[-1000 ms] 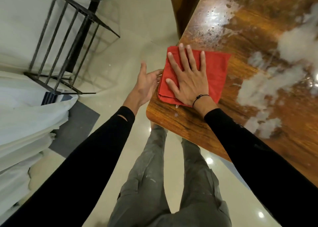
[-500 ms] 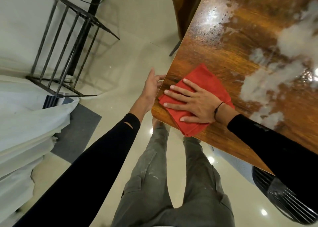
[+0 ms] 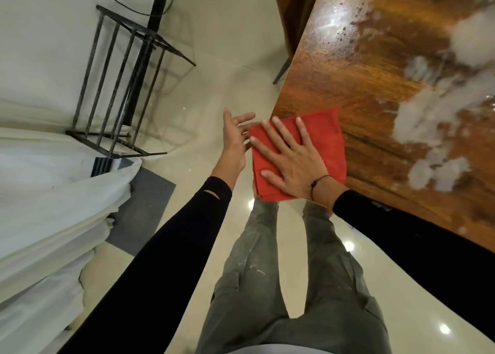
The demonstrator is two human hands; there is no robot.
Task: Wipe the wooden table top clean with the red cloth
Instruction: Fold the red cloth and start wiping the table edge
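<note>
Fingers (image 3: 270, 132) of right hand (image 3: 292, 163) spread flat, pressing folded red cloth (image 3: 321, 136) onto glossy wooden bench (image 3: 375, 91) corner for wiping. Left hand (image 3: 235, 136) open beside edge, likely catching debris.

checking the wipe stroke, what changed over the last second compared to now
The right hand, flat on the red cloth, has swept it along the corner of the wooden table; the cloth now hangs over the table's edge. The fingers swung sideways mid-stroke and now point away from the person again. The left hand stayed open beside the edge, holding nothing. The white foamy patches further in remain unwiped.
</note>
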